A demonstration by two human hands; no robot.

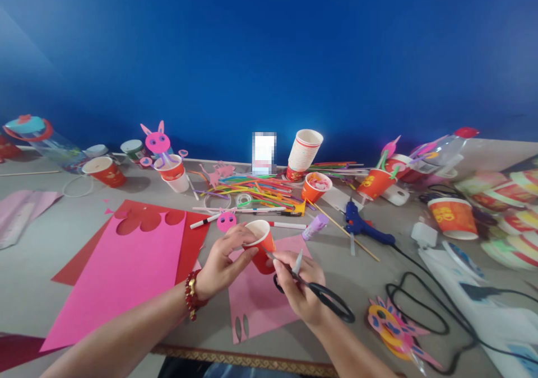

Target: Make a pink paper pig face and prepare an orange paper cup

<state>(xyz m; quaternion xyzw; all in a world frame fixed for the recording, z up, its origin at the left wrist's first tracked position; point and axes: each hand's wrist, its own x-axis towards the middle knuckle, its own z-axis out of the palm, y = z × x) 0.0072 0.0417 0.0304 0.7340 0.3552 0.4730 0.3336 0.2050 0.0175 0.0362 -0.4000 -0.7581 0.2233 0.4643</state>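
Note:
A red paper cup (264, 257) with a pale inside is tilted in front of me. My left hand (227, 255) grips it by the rim and side, fingers over the edge and thumb on the outer wall. Black-handled scissors (332, 299) lie in my right hand (300, 285), whose fingers are closed round them. The blades are apart, and one tip touches or nearly touches the cup's side. Under both hands is a light pink sheet (269, 308) with two small leaf-shaped holes. A pink rabbit face (227, 220) lies just behind the cup.
Pink and red sheets (147, 260) lie at left. Behind are coloured pipe cleaners (260, 190), a stack of cups (305, 151) and a rabbit-headed cup (170, 168). A blue glue gun (365, 225), its black cord and more decorated cups stand at right.

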